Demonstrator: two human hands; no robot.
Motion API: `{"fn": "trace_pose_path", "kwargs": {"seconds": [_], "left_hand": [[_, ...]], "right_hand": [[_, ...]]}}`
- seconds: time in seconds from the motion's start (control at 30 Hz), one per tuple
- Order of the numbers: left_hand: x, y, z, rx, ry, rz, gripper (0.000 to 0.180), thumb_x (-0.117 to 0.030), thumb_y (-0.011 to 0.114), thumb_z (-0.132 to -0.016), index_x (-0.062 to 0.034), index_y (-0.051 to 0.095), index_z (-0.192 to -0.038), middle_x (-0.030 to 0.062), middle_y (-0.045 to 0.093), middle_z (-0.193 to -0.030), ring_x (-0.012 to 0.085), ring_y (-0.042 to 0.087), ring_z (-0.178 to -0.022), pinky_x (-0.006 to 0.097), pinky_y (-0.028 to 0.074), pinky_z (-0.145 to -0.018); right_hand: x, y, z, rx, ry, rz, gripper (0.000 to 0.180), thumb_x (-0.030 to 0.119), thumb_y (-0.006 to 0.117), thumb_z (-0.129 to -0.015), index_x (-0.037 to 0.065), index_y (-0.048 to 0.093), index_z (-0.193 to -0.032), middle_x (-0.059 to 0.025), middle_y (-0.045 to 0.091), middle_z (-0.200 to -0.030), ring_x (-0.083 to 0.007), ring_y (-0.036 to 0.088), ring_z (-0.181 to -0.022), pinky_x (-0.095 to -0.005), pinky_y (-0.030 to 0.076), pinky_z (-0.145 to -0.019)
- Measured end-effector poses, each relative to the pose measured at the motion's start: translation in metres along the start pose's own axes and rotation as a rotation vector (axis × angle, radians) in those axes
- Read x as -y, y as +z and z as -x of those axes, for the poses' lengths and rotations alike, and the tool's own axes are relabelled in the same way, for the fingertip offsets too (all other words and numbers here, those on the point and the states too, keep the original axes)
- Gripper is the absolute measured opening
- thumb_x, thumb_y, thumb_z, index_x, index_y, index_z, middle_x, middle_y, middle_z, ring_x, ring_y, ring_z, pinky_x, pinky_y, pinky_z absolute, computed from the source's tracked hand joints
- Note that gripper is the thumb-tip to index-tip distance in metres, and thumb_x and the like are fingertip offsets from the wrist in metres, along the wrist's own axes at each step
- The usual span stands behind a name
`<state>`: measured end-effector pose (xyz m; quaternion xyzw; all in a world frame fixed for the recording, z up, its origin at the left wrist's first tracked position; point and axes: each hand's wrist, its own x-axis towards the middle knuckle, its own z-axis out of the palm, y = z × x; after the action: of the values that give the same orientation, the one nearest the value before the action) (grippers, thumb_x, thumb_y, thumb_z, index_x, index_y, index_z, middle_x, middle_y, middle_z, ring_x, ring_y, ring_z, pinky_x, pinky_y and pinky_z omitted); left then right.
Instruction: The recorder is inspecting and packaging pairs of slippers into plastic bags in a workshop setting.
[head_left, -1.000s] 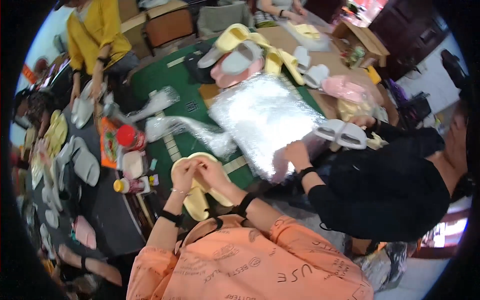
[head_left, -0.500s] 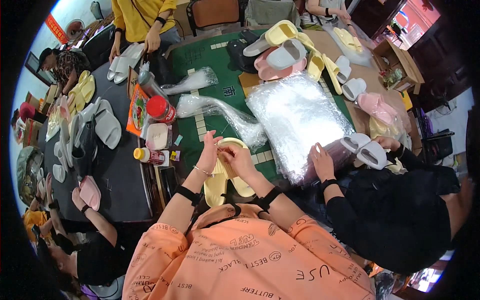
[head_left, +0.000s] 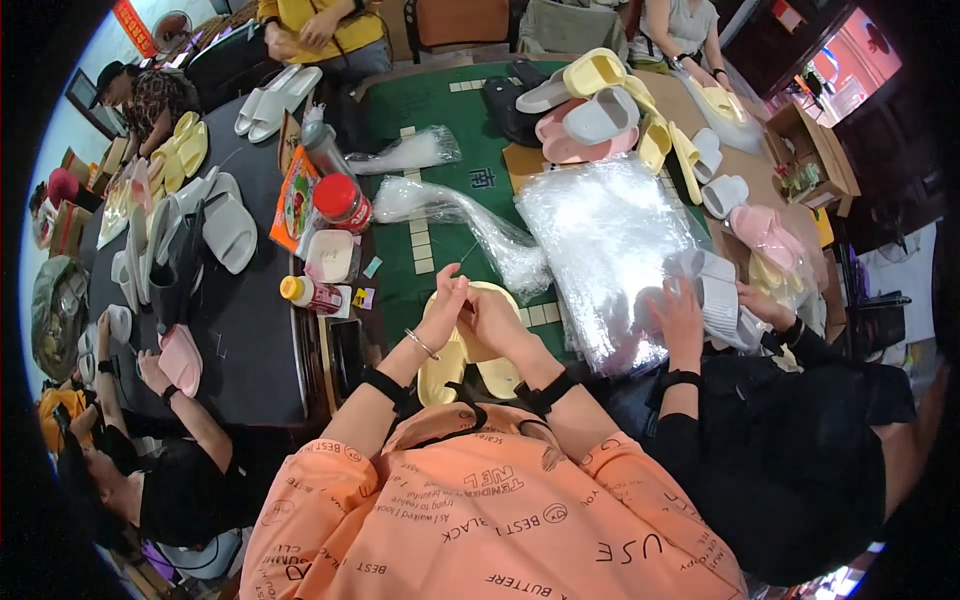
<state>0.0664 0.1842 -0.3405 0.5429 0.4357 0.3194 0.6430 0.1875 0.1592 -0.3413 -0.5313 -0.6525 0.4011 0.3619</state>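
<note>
A pair of pale yellow slide slippers lies at the near edge of the green table, in front of my body. Over them my left hand and my right hand meet, fingers closed and drawn together. A thin line shows by the left fingertips, too fine to name; whatever sits between the fingers is hidden. Both hands cover the middle of the slippers. To their right lies a thick stack of clear plastic bags. Beyond them is a crumpled clear plastic bundle.
A red-lidded jar, white tub and yellow-capped bottle stand left. Mixed slippers are piled at the back right. On the right, a co-worker's hand and grey slipper are close to the bag stack.
My hands have come closer together over the yellow slippers, and the view has shifted slightly. The co-worker at right has moved a hand and the grey slippers. The yellow-clad person has let go of the white slippers.
</note>
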Motion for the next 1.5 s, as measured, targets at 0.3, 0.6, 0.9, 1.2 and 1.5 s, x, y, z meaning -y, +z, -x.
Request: {"fn": "trace_pose_path", "kwargs": {"seconds": [0.3, 0.6, 0.9, 1.2, 1.5], "left_hand": [[0.0, -0.026, 0.021, -0.146, 0.085, -0.178, 0.019, -0.013, 0.041, -0.087, 0.0019, 0.05, -0.083, 0.0021, 0.05, -0.059, 0.0086, 0.048, -0.05, 0.022, 0.041, -0.049], [-0.003, -0.034, 0.028, -0.01, -0.098, 0.189, 0.018, -0.018, 0.044, -0.088, -0.0043, 0.053, -0.08, -0.0055, 0.04, -0.057, 0.0034, 0.033, -0.05, 0.017, 0.028, -0.047], [-0.002, -0.041, 0.033, -0.141, -0.081, 0.42, 0.013, -0.013, 0.045, -0.087, -0.0046, 0.055, -0.089, -0.0034, 0.048, -0.065, 0.0008, 0.036, -0.049, 0.013, 0.027, -0.043], [0.001, -0.043, 0.038, -0.093, -0.073, 0.436, 0.012, -0.014, 0.047, -0.087, -0.0057, 0.055, -0.088, -0.0047, 0.047, -0.066, 0.0003, 0.036, -0.049, 0.013, 0.027, -0.043], [0.001, -0.041, 0.041, -0.103, -0.05, 0.441, 0.012, -0.012, 0.048, -0.085, -0.0039, 0.057, -0.088, -0.0048, 0.052, -0.068, -0.0003, 0.037, -0.049, 0.014, 0.028, -0.044]], "right_hand": [[0.027, -0.008, 0.005, -0.117, 0.117, -0.1, 0.01, 0.008, 0.052, -0.077, -0.002, 0.052, -0.078, -0.0143, 0.057, -0.07, -0.0261, 0.055, -0.064, -0.0322, 0.043, -0.059], [0.034, 0.005, 0.006, -0.137, 0.098, -0.176, 0.012, 0.01, 0.054, -0.078, -0.001, 0.055, -0.084, -0.0106, 0.058, -0.07, -0.0179, 0.056, -0.061, -0.0267, 0.043, -0.056], [0.04, 0.016, 0.006, -0.209, 0.033, 0.039, 0.011, 0.016, 0.056, -0.077, 0.006, 0.057, -0.08, -0.0104, 0.057, -0.064, -0.0232, 0.056, -0.056, -0.0303, 0.042, -0.051], [0.049, 0.019, 0.006, -0.177, 0.077, 0.077, 0.012, 0.017, 0.056, -0.076, 0.006, 0.057, -0.078, -0.0106, 0.057, -0.064, -0.0235, 0.056, -0.056, -0.0311, 0.042, -0.05], [0.042, 0.022, 0.007, -0.161, 0.106, 0.03, 0.012, 0.017, 0.056, -0.075, 0.005, 0.058, -0.077, -0.0108, 0.057, -0.062, -0.0232, 0.056, -0.054, -0.0306, 0.042, -0.049]]}}
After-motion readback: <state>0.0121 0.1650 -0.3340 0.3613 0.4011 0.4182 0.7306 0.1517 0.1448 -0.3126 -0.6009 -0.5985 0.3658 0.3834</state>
